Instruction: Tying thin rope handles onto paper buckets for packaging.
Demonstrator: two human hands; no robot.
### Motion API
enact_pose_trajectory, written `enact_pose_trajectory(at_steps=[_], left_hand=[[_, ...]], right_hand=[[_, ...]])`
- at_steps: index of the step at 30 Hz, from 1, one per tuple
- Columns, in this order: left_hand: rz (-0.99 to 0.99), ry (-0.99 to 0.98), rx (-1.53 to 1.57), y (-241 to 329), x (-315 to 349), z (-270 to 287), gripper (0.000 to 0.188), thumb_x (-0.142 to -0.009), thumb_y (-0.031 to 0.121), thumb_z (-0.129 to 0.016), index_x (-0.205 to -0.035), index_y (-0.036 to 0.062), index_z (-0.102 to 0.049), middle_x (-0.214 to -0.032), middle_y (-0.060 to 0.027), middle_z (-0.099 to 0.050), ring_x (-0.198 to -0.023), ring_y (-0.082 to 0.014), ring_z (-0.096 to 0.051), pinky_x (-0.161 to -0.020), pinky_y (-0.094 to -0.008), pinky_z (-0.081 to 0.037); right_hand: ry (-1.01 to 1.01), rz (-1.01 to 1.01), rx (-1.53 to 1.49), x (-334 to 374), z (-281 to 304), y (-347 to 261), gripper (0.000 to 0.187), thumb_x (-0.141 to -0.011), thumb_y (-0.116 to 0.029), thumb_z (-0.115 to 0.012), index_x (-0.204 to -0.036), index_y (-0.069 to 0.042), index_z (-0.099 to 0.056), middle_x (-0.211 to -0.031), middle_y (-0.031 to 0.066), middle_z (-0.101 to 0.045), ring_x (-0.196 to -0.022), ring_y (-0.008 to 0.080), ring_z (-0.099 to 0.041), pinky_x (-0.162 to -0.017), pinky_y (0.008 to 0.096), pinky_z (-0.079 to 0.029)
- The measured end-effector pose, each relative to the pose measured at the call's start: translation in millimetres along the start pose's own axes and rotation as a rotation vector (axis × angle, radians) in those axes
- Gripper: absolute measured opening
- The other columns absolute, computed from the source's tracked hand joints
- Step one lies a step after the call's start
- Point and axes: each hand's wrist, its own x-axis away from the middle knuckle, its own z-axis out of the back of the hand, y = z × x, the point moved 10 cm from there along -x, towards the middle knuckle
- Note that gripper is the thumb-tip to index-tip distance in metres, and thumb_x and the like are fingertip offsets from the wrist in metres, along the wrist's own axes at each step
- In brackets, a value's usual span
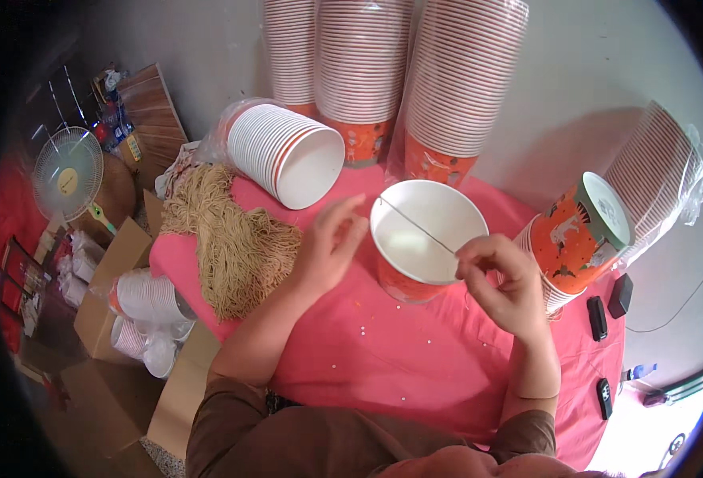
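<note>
An orange paper bucket [415,279] with a white inside stands upright on the pink cloth in front of me. My right hand [504,283] is at its right rim, thumb and fingertips pinched on the end of a thin, straight dark rod [419,227]. That rod slants over the bucket's mouth, its far tip near the left rim; whether it is wire or taut cord is hard to tell. My left hand [331,243] is just left of the bucket, fingers apart with nothing visible in them. Beside my left forearm lies a heap of tan cords [236,247].
Tall wrapped bucket stacks [455,88] line the wall. A stack on its side [288,155] lies back left. An upturned printed bucket [575,231] tops a stack at right, near small black objects [597,319]. Open cartons [120,287] and a fan [68,175] are at left.
</note>
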Motion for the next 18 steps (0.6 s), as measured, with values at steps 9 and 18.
enact_pose_trajectory(at_steps=[9,18], left_hand=[[-0.415,-0.193,-0.131,78.5,29.7,-25.0,0.016,-0.083,0.008,-0.072,-0.097,0.0029,-0.067,-0.101,-0.0094,-0.068,-0.079,-0.0229,-0.069,-0.062,-0.0336,-0.055],[-0.333,-0.202,-0.167,44.0,14.4,-23.8,0.015,-0.085,0.004,-0.069,-0.098,-0.0031,-0.065,-0.103,-0.0158,-0.066,-0.082,-0.0230,-0.067,-0.071,-0.0315,-0.053]], right_hand=[[-0.189,-0.144,-0.138,0.1,-24.2,10.5,0.011,-0.090,0.007,-0.060,-0.100,0.003,-0.065,-0.086,0.0076,-0.068,-0.073,0.0120,-0.067,-0.064,0.0256,-0.053],[-0.191,-0.257,-0.302,4.2,-24.8,20.9,0.013,-0.092,0.006,-0.060,-0.103,0.003,-0.064,-0.085,0.0049,-0.067,-0.071,0.0082,-0.064,-0.063,0.0230,-0.052]])
